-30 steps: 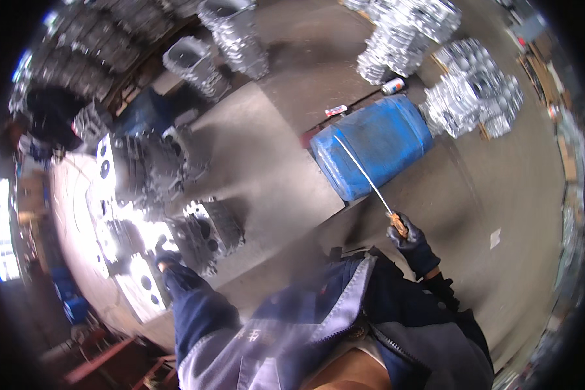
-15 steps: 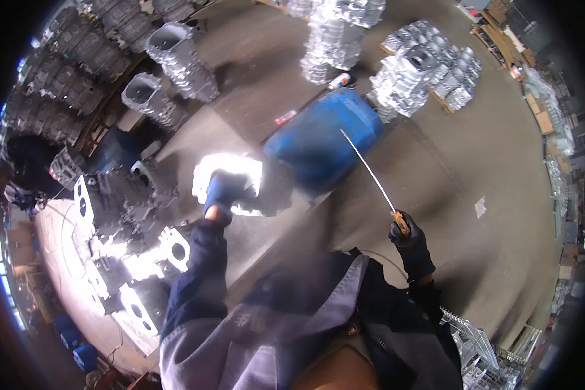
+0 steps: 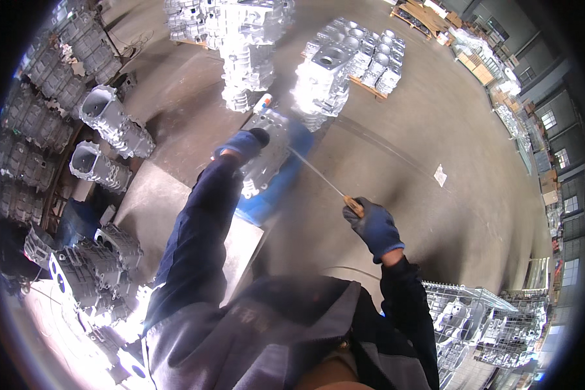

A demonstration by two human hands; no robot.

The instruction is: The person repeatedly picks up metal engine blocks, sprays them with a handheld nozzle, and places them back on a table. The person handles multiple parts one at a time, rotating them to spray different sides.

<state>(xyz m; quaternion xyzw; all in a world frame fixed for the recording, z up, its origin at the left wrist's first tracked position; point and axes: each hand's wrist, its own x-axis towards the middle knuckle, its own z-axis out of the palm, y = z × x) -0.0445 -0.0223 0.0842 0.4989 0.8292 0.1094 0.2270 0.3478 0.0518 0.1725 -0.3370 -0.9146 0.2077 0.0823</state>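
My left hand [image 3: 244,144], in a blue and black glove, grips the near-left side of a silver metal casting [image 3: 268,161]. Its fingertips are partly hidden. That casting lies on a blue plastic drum [image 3: 300,140], covering much of it. In my right hand [image 3: 375,229], also gloved, is the orange-brown wooden handle of a long thin file [image 3: 322,175]. The file slants up and left, its tip close to the casting's right edge; whether they touch I cannot tell.
Tall silver housings [image 3: 250,58] and a pallet of castings [image 3: 370,62] stand beyond the drum. More housings [image 3: 114,120] line the left. A small white bottle [image 3: 262,103] is behind the drum. Wire cages [image 3: 458,315] with castings sit at lower right.
My left hand has carried the casting from beside the drum onto it. My right hand has brought the file leftward to the casting. The view has turned.
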